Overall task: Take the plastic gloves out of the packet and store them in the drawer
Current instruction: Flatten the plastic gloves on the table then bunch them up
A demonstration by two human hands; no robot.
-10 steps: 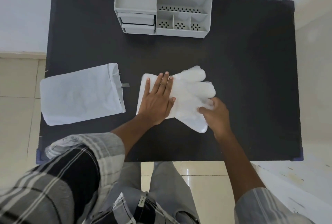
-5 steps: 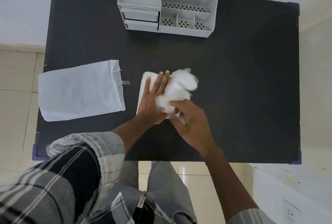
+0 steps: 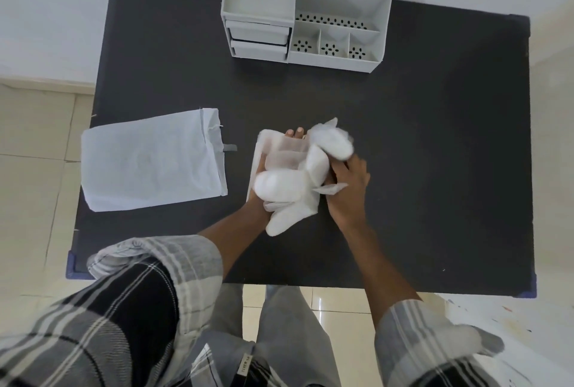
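A stack of translucent white plastic gloves (image 3: 295,181) lies folded over at the middle of the black table (image 3: 435,153). My left hand (image 3: 264,166) is mostly hidden beneath the folded part, with two fingertips showing at the top. My right hand (image 3: 346,191) presses the fold from the right, fingers against the plastic. The flat white packet (image 3: 149,163) rests to the left, its open mouth facing the gloves. At the table's far edge stands a grey organizer (image 3: 310,7) with two shut drawers (image 3: 257,40) on its left side.
The organizer has open compartments on its right side. Beige tiled floor shows to the left and below the table's front edge. A white wall runs behind the table. My checked sleeves fill the bottom of the view.
My right hand has folded the gloves' finger end over from the right onto my left hand. The stack lay spread flat a second ago and is now bunched.
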